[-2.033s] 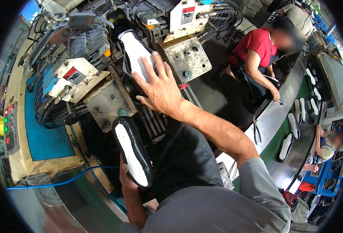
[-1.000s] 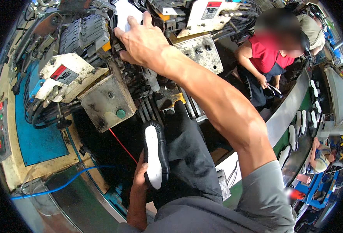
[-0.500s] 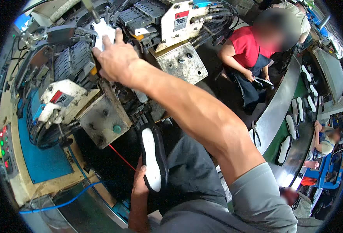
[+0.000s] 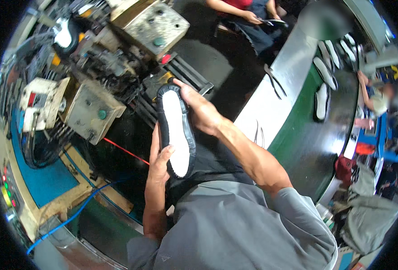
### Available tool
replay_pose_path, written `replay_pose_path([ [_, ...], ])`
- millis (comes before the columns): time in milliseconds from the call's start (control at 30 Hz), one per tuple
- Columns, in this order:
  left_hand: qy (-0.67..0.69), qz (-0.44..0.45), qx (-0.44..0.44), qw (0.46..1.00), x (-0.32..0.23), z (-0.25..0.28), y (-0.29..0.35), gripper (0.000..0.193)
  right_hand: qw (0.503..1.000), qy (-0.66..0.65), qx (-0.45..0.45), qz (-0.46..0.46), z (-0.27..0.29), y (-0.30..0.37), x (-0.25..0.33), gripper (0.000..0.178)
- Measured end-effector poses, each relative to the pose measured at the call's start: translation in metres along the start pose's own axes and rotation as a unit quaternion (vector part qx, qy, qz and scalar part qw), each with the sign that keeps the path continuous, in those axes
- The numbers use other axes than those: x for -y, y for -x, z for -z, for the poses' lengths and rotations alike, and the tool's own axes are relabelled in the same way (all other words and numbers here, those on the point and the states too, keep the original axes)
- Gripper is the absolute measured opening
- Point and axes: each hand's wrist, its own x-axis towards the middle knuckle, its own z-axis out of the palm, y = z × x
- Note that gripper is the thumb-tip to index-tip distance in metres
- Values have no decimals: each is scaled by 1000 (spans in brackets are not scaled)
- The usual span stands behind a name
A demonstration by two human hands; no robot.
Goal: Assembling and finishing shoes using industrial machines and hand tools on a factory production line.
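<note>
A black shoe upper with a white sole side facing up is held between my two hands in front of my lap. My left hand grips its lower end, the thumb lying over the white face. At the upper end, my right hand wraps the side, its fingers partly hidden behind the shoe. A second black and white shoe upper sits in the machine at the upper left, apart from both hands.
Two steel machine boxes with green buttons stand left of my hands. Pliers lie on the metal ledge at right, beside a green conveyor carrying several shoe uppers. A blue hose crosses lower left. Other people sit nearby.
My right hand has left the machine and come down to take hold of the shoe upper in my left hand. That shoe is raised higher, and the view has shifted rightward and down.
</note>
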Motion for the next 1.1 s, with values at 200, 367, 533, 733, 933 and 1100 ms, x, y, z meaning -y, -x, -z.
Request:
replay_pose_path([
  [200,-147,-39,44,987,33,-38,-1,103,994,-85,-31,61,41,42,0,56],
  [367,-342,-57,-23,938,33,-63,19,99,952,267,-83,124,44,54,18,100],
  [533,-309,-48,-5,950,38,-55,35,104,959,260,-24,108,72,71,7,79],
  [733,-280,-48,-83,955,61,-51,28,101,678,629,-347,152,209,154,-53,65],
  [933,-170,48,-60,982,93,-41,7,101,553,727,-406,30,255,225,-118,63],
  [1100,-134,72,-3,988,87,-36,13,113,785,459,-416,-17,289,234,-87,37],
])
